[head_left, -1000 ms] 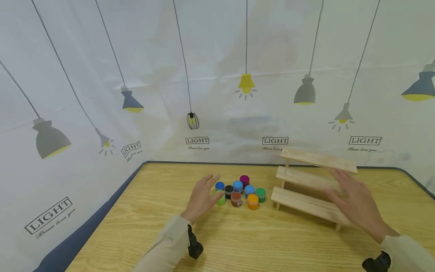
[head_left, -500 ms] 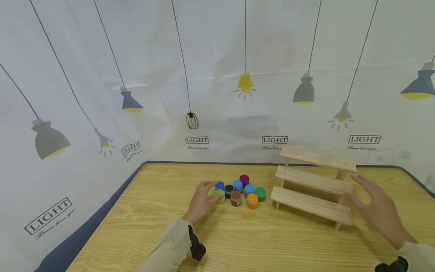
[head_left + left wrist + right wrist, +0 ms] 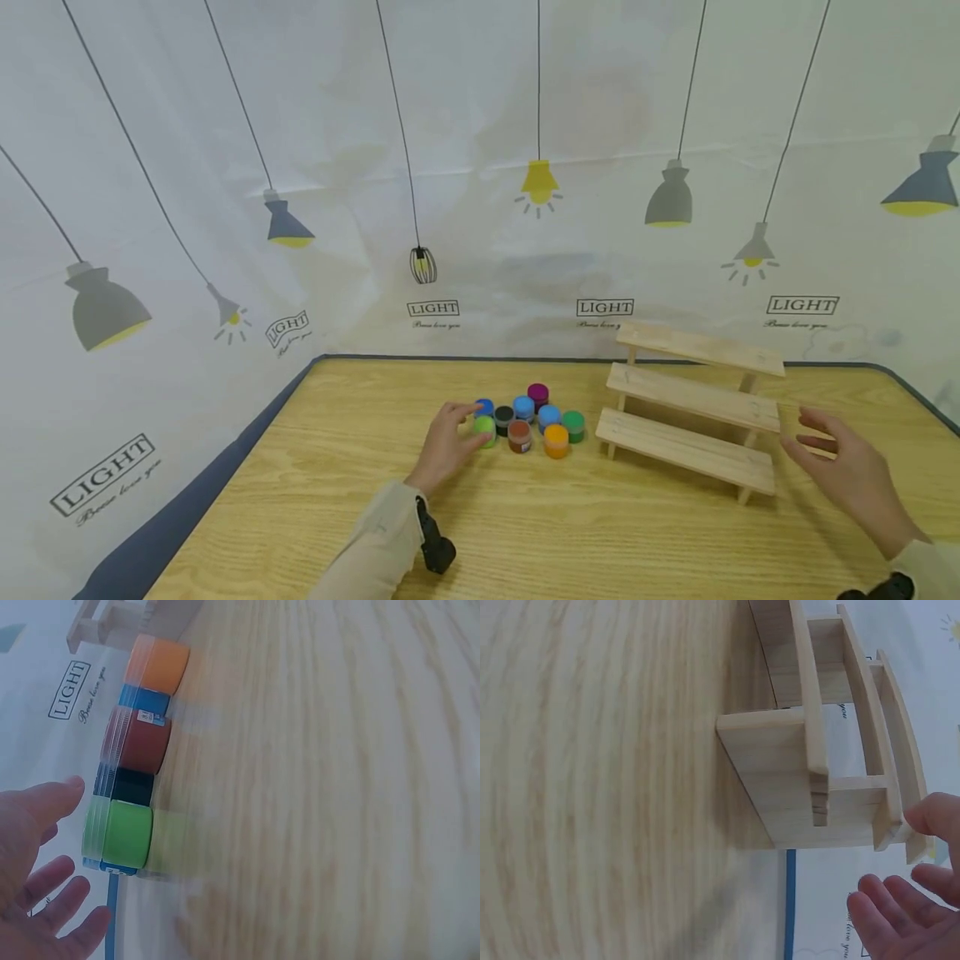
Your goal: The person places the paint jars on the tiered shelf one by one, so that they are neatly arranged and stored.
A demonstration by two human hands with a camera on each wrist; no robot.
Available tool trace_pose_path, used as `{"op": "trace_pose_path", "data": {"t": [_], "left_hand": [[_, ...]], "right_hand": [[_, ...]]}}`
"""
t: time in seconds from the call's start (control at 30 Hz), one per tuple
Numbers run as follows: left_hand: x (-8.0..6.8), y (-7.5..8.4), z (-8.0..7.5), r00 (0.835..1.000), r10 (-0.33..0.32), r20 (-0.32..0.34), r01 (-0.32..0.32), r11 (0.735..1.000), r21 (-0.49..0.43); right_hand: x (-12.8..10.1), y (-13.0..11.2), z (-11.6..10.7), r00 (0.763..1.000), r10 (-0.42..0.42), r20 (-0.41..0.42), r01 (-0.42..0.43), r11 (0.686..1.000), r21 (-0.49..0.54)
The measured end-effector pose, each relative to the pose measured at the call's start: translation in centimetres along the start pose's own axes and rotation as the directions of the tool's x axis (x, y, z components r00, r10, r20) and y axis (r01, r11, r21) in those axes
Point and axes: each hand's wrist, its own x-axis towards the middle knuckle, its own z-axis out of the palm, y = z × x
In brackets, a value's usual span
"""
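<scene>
Several small paint jars cluster at the middle of the wooden table (image 3: 570, 533): light green (image 3: 485, 428), blue (image 3: 484, 407), black (image 3: 504, 417), brown (image 3: 519, 435), orange (image 3: 556, 440), green (image 3: 573, 425) and magenta (image 3: 537, 393). My left hand (image 3: 465, 427) lies at the cluster's left edge, fingers relaxed beside the light green jar (image 3: 120, 832), gripping nothing. In the left wrist view its fingers (image 3: 45, 892) sit just left of that jar. My right hand (image 3: 804, 433) hovers open to the right of a three-step wooden shelf (image 3: 690, 400), apart from it. The right wrist view shows the shelf's end (image 3: 817, 750) and my fingertips (image 3: 900, 915).
A white curtain printed with lamps (image 3: 540, 183) hangs close behind the table and wraps round its left side. The table's dark edge (image 3: 225, 467) runs along the left. Bare tabletop lies in front of the jars and shelf.
My right hand has drawn back from the shelf's steps to its right side. My left hand has closed in on the light green jar.
</scene>
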Motion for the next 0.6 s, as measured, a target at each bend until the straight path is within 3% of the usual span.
{"op": "trace_pose_path", "data": {"t": [0.27,0.6], "left_hand": [[0.1,-0.3,0.4,1.0,-0.024,-0.003,0.023,1.0,-0.015],[0.2,-0.7,0.9,0.996,-0.092,-0.014,0.088,0.982,-0.167]], "right_hand": [[-0.8,-2.0,-0.1,0.983,0.059,0.175,-0.064,0.998,0.025],[-0.4,-1.5,1.1,0.982,0.029,0.186,-0.028,1.0,-0.005]]}}
